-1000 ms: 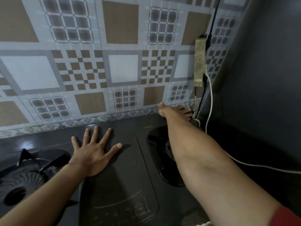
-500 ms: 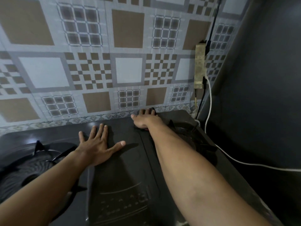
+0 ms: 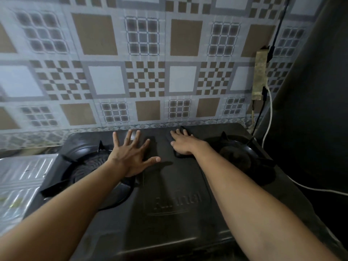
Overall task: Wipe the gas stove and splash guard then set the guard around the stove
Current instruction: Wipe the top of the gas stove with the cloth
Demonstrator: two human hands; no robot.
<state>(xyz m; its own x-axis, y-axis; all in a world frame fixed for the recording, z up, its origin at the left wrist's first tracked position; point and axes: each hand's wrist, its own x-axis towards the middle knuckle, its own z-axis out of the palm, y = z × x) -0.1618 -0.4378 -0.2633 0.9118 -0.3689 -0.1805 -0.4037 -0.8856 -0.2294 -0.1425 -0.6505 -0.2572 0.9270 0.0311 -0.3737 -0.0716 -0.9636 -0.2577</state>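
Ribbed steel counter [image 3: 22, 178], black gas stove [image 3: 175, 213] on it

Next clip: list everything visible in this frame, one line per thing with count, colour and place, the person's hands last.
gas stove: one, black, centre, against the wall
burners: two, black, left and right ends of the stove
cloth: one, dark, under the right hand; hard to make out
tiled wall: one, grey, white and brown, behind the stove
power strip: one, yellowed, on the wall at right
cable: one, white, hanging from the strip
metal surface: one, silver, ridged, left
left hand: flat, fingers spread, on the stove
right hand: pressing the cloth
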